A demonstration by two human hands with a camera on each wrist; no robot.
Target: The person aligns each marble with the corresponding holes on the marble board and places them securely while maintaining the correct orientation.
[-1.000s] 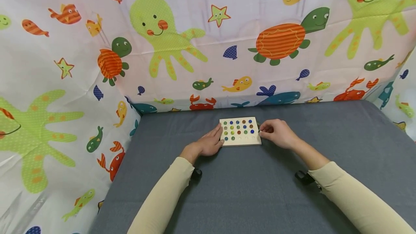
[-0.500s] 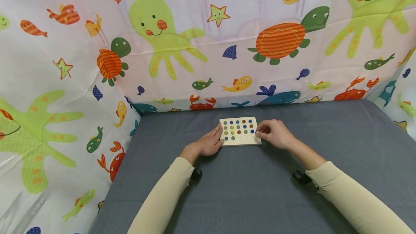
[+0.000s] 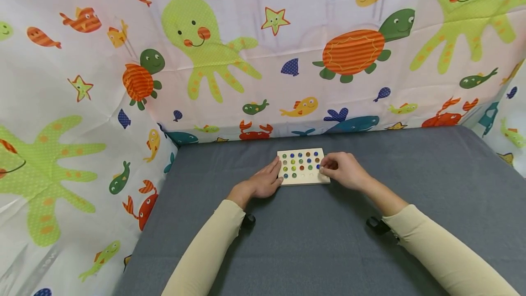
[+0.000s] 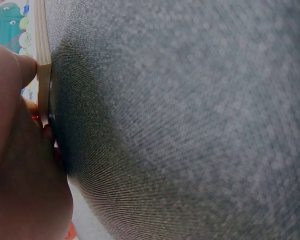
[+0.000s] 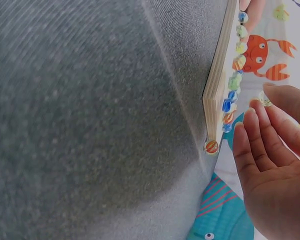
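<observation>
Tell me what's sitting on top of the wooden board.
Coloured marbles sit in rows of holes on the wooden board; its near row is mostly bare. The right hand covers the right edge, hiding any marbles there.

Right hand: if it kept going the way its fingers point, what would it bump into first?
Probably the marbles on the wooden board: the right hand points leftward across it, pinching a marble. Its height above them is unclear.

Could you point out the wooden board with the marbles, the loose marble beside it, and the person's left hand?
Square pale wooden board [image 3: 303, 178]: head view, bare near strip.
Loose orange-streaked glass marble [image 5: 211, 146]: right wrist view, its middle, by the board's corner.
Left hand [image 3: 263, 182]: head view, back of the hand.
</observation>
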